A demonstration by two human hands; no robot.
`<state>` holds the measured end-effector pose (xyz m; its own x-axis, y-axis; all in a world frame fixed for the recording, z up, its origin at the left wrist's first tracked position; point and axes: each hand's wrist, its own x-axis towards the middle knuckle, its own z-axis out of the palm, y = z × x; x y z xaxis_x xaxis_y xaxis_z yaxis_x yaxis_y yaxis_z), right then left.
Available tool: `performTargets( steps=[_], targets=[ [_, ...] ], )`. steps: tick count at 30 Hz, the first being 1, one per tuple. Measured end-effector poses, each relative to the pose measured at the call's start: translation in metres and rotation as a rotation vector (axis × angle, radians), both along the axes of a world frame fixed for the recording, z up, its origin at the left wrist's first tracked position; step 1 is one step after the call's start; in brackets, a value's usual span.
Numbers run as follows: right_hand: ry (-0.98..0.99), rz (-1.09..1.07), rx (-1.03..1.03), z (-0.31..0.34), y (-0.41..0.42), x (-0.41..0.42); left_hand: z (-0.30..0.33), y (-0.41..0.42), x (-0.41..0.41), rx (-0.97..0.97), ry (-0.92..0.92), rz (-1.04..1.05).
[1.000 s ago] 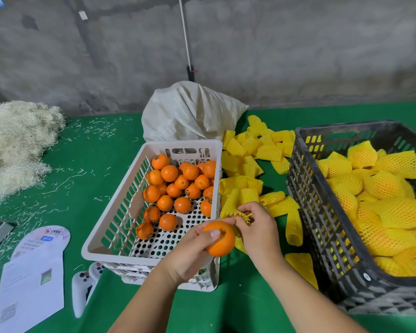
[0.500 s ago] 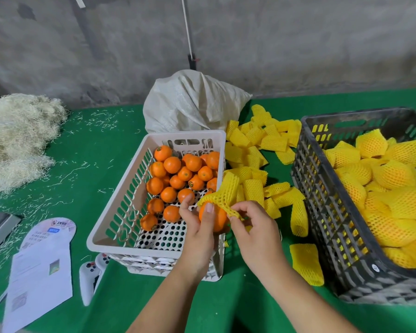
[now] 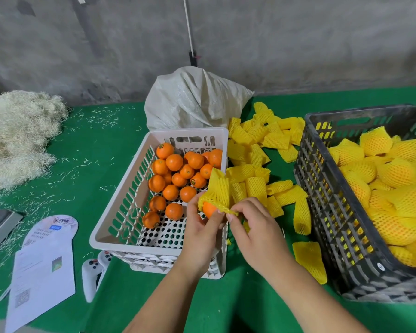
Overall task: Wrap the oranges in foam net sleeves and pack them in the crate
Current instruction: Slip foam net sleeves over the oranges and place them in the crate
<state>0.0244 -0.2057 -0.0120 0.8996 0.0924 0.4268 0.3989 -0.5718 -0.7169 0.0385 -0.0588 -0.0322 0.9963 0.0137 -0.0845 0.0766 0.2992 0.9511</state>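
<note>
Step in hand, as judged: sleeving. One orange [image 3: 209, 209] is held by the left hand [image 3: 199, 227] over the near right corner of the white basket [image 3: 120, 212], fingers curled round the fruit. A yellow foam net sleeve [image 3: 217, 188] is being fitted over it; the sleeve mouth is pinched by the right hand [image 3: 252, 222] at its near edge, and only the top of the orange is covered so far, most of the sleeve standing loose above. Next move likely calls for the mouth to be stretched wider and drawn down until the fruit is fully enclosed, then a transfer right to the black crate [image 3: 327, 188]. Risk: the net may snag or slip off if released early. Containers: the white basket holds roughly twenty bare oranges [image 3: 178, 174], bunched toward the far end, with perforated floor exposed at the near end. The black crate at right is largely filled with wrapped oranges [image 3: 382, 188], stacked in layers; exact count cannot be told. Spare sleeves [image 3: 262, 145] lie in a loose pile on the green table [image 3: 94, 145] between basket and crate. So a good share is packed, and the basket is not yet emptied.
</note>
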Motion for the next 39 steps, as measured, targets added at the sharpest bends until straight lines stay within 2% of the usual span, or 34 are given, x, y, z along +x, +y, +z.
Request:
performTargets(
  steps=[4, 8, 10, 12, 17, 19, 23, 26, 30, 33, 35, 39],
  targets=[
    [-0.015, -0.069, 0.007, -0.004, -0.001, 0.007, 0.001, -0.004, -0.002, 0.052, -0.005, 0.041],
    [0.040, -0.102, 0.072, -0.008, 0.000, 0.010, -0.003, 0.008, 0.001, 0.035, -0.034, -0.197],
    [0.049, -0.111, 0.073, -0.011, -0.002, 0.012, -0.007, 0.011, 0.002, 0.097, -0.082, -0.238],
    [0.029, -0.139, 0.071, -0.011, -0.006, 0.012, -0.008, 0.007, 0.003, 0.124, -0.117, -0.212],
    [-0.148, -0.148, 0.055, -0.011, -0.003, 0.003, -0.003, -0.003, 0.001, 0.034, -0.103, -0.042],
    [-0.121, -0.137, 0.093, -0.015, 0.003, -0.001, -0.002, -0.003, 0.001, 0.075, -0.115, -0.015],
    [0.099, -0.117, 0.262, -0.019, -0.001, 0.000, 0.000, -0.005, -0.002, 0.151, -0.084, -0.041],
    [-0.015, -0.182, 0.241, -0.021, -0.010, 0.004, 0.000, -0.003, -0.004, 0.190, -0.089, -0.085],
    [-0.103, -0.252, 0.315, -0.015, 0.004, -0.001, 0.002, 0.001, -0.005, 0.070, -0.056, -0.093],
    [-0.168, -0.134, 0.277, -0.013, 0.023, -0.009, 0.000, 0.006, -0.007, -0.054, -0.006, -0.034],
    [-0.122, -0.082, 0.274, -0.013, 0.027, -0.010, -0.001, 0.007, -0.009, -0.034, -0.003, -0.023],
    [0.056, -0.111, 0.281, -0.015, 0.020, -0.009, 0.001, 0.004, -0.007, 0.101, -0.060, -0.044]
  ],
)
